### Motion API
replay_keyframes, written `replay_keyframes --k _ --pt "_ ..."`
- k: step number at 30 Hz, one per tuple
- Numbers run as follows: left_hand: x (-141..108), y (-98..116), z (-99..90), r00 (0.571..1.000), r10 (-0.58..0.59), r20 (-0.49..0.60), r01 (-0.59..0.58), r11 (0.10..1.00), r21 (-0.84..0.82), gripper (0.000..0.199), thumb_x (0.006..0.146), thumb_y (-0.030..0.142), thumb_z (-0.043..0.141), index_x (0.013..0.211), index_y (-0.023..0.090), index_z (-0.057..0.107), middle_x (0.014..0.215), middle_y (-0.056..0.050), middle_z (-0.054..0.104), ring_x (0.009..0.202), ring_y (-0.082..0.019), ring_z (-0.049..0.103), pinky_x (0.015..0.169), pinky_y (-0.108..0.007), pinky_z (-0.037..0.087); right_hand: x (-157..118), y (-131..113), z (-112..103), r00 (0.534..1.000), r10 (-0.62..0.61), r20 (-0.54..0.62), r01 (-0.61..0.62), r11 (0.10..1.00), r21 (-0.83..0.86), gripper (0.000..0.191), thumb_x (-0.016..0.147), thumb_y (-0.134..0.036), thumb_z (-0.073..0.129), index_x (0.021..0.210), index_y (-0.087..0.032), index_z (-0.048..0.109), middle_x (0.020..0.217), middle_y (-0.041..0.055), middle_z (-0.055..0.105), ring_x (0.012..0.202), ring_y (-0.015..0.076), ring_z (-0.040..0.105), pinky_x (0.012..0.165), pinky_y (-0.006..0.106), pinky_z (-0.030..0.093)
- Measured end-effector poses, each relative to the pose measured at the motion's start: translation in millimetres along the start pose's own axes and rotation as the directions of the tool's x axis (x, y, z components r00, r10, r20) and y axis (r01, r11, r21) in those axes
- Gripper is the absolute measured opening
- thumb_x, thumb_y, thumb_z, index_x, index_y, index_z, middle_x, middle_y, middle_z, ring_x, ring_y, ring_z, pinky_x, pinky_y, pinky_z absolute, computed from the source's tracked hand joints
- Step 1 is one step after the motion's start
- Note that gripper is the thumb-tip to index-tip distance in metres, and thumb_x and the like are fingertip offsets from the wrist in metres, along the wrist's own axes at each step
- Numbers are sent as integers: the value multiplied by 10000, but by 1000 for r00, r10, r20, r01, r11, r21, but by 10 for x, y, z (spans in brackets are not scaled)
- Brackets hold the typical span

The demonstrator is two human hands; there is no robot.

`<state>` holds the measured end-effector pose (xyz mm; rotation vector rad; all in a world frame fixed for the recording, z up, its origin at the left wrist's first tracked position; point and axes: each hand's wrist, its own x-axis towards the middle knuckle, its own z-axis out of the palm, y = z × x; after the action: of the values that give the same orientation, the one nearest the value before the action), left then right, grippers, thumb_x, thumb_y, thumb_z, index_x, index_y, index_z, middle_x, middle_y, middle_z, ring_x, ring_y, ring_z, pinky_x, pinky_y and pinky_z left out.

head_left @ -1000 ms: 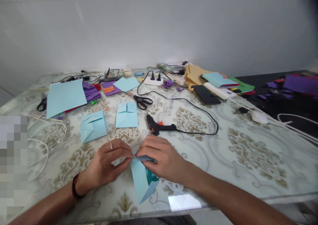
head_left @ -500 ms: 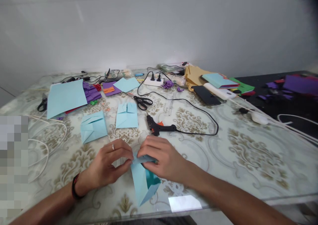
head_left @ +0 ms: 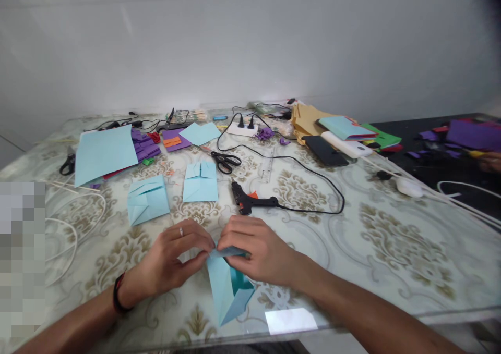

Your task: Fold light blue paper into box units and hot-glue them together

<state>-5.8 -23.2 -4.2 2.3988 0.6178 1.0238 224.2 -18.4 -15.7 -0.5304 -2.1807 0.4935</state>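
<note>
Between my hands stands a light blue folded paper [head_left: 223, 291], partly opened like a small box or bag, with its hollow facing right. My left hand [head_left: 176, 255] pinches its upper left edge between thumb and fingers. On the upper right, my right hand [head_left: 254, 249] grips a folded flap; its fingers hide part of that edge. Beyond my hands lie two similar blue folded papers, one flat piece [head_left: 148, 200] to the left and another [head_left: 200, 182] nearer the middle. A black glue gun [head_left: 250, 197] rests just past my right hand.
Black scissors [head_left: 225, 161], a clear ruler [head_left: 267, 166] and a white power strip [head_left: 242, 129] lie farther back. Blue sheets [head_left: 105, 153] are at left. A phone [head_left: 324, 150] and yellow paper [head_left: 307, 119] sit at right. Another person's hand [head_left: 491, 161] shows at the far right.
My hands and the blue paper have barely shifted, still holding the same edges. Another person's hand has come into view at the far right edge.
</note>
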Motion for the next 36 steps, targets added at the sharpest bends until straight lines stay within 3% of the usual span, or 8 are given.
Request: replay_keyframes --k 6,11,16,25,30,36 --pt "1 -14 1 1000 11 -4 -10 999 34 154 932 47 651 998 186 642 928 -46 754 863 -170 699 780 -309 591 -1 -16 -70 999 29 20 -30 997 76 92 917 -115 622 875 -190 655 821 50 679 753 176 585 698 316 480" --pt "-15 -56 -1 999 36 -5 -35 993 114 169 926 28 649 999 179 633 929 -45 755 867 -169 701 786 -308 579 14 -74 -189 984 180 12 -176 941 290 82 915 -181 722 876 -185 650 848 35 656 778 157 604 713 287 498" --pt "-32 -79 -3 995 96 11 -97 979 178 146 936 33 653 999 162 626 941 -55 757 878 -175 700 796 -316 572 28 -65 -247 953 302 -14 -279 897 342 101 952 -195 709 855 -182 683 848 21 660 786 141 617 749 270 502" --pt "-19 -65 -20 995 103 17 -104 964 245 136 957 54 612 999 182 632 926 -52 761 866 -186 710 786 -326 581 44 -47 -184 978 207 -17 -196 946 259 87 988 -155 633 930 -183 691 895 57 730 850 181 620 797 330 517" --pt "3 -47 -30 999 36 6 -36 980 194 138 953 59 622 1012 183 633 906 -49 739 850 -181 690 783 -316 581 38 -52 -168 981 190 50 -196 956 218 93 930 -150 713 898 -206 646 1035 66 761 991 214 615 902 395 518" --pt "-20 -63 -16 999 43 14 -45 983 177 166 940 29 629 1011 178 619 910 -45 734 852 -178 675 799 -321 564 4 -15 -132 983 149 106 -165 972 169 129 925 -85 682 882 -197 633 984 57 747 984 206 608 893 376 502"
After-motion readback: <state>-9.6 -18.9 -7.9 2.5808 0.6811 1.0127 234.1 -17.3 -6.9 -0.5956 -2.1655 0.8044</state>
